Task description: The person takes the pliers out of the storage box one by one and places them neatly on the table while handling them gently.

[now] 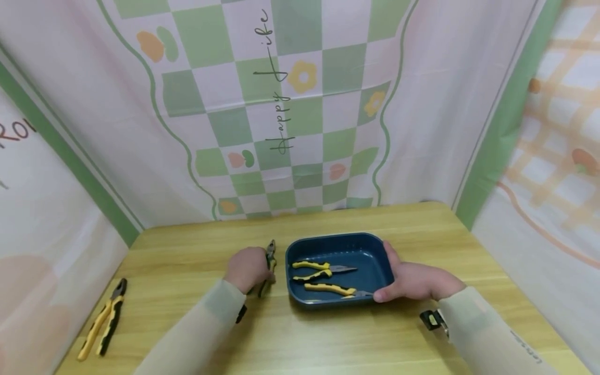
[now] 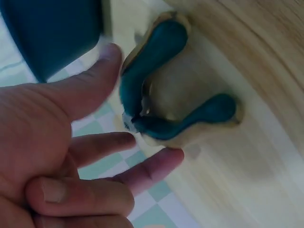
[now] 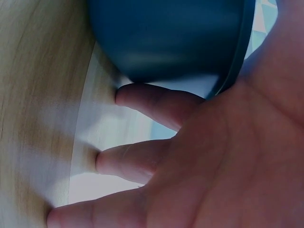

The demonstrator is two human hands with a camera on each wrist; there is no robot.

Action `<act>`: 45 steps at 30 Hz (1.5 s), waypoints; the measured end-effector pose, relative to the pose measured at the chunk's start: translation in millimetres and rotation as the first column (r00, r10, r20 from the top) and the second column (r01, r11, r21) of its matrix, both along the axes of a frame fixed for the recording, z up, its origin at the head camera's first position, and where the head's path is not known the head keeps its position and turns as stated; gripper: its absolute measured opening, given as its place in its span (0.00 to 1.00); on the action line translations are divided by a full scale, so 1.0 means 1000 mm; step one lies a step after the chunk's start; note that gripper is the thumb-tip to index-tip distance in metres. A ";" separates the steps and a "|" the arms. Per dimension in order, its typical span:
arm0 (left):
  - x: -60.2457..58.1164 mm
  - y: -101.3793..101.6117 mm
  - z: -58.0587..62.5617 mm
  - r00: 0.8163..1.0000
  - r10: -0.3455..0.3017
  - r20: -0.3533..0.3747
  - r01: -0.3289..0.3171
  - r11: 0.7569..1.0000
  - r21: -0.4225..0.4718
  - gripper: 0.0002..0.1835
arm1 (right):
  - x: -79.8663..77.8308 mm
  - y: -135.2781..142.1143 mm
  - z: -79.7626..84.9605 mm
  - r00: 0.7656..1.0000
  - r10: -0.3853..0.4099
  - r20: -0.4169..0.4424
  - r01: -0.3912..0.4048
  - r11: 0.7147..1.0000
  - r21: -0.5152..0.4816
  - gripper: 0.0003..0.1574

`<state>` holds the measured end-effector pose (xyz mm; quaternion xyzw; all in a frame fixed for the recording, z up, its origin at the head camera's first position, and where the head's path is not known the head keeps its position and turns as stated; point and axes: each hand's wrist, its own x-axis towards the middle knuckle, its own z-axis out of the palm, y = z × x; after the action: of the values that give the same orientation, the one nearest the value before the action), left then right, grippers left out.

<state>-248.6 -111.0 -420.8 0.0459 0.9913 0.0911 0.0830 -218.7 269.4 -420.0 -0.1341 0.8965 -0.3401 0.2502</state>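
Observation:
In the head view my left hand [image 1: 247, 268] is over a pair of pliers [image 1: 270, 252] standing left of a dark blue box. The left wrist view shows its thumb and two outstretched fingers on either side of the pliers' spread handles [image 2: 156, 47], fingertips right at them; the other fingers are bent. My right hand [image 1: 417, 280] rests against the right end of the blue box [image 1: 370, 245], thumb at the near corner. In the right wrist view its fingers [image 3: 128, 159] are straight and spread, tips at the tabletop.
Inside the box lie yellow-handled needle-nose pliers [image 1: 330, 269] and a second yellow-handled pair of pliers [image 1: 330, 288]. Larger pliers [image 1: 109, 317] with yellow and black handles lie at the table's left edge. Printed cloth [image 1: 300, 120] hangs behind the wooden table [image 1: 197, 247] and along its sides.

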 end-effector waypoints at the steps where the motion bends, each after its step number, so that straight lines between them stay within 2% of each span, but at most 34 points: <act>1: 0.000 0.002 -0.001 1.000 0.009 0.005 -0.009 1.000 -0.011 0.21 | 0.000 0.000 0.000 1.000 0.002 0.000 -0.002 1.000 -0.002 0.88; 7: 0.000 0.005 -0.007 0.999 0.038 0.008 -0.038 0.999 -0.026 0.20 | 0.001 -0.001 -0.001 1.000 0.007 -0.006 -0.007 1.000 0.003 0.88; 16: 0.007 -0.004 -0.005 0.996 0.082 0.033 -0.080 0.995 -0.060 0.19 | 0.000 -0.001 -0.002 1.000 0.008 -0.024 -0.008 1.000 0.001 0.88; 25: 0.013 -0.023 -0.001 0.978 0.189 0.086 -0.180 0.979 -0.098 0.17 | 0.000 -0.001 -0.002 1.000 0.009 -0.021 -0.009 1.000 0.012 0.88; 31: 0.020 -0.049 0.002 0.962 0.247 0.113 -0.239 0.968 -0.080 0.16 | 0.001 -0.002 0.000 1.000 0.003 -0.014 -0.003 1.000 0.015 0.88; 38: 0.029 -0.088 0.005 0.963 0.245 0.113 -0.239 0.969 -0.061 0.14 | -0.001 -0.001 0.000 1.000 0.006 -0.018 -0.006 1.000 0.018 0.88; 45: 0.033 -0.129 0.003 0.941 0.307 0.144 -0.301 0.952 -0.059 0.14 | 0.000 -0.001 0.000 1.000 0.001 -0.002 -0.001 1.000 0.014 0.89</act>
<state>-215.2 -240.0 -417.8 -0.1161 0.9789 0.0880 0.1437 -218.8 268.0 -419.8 -0.1331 0.8991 -0.3335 0.2504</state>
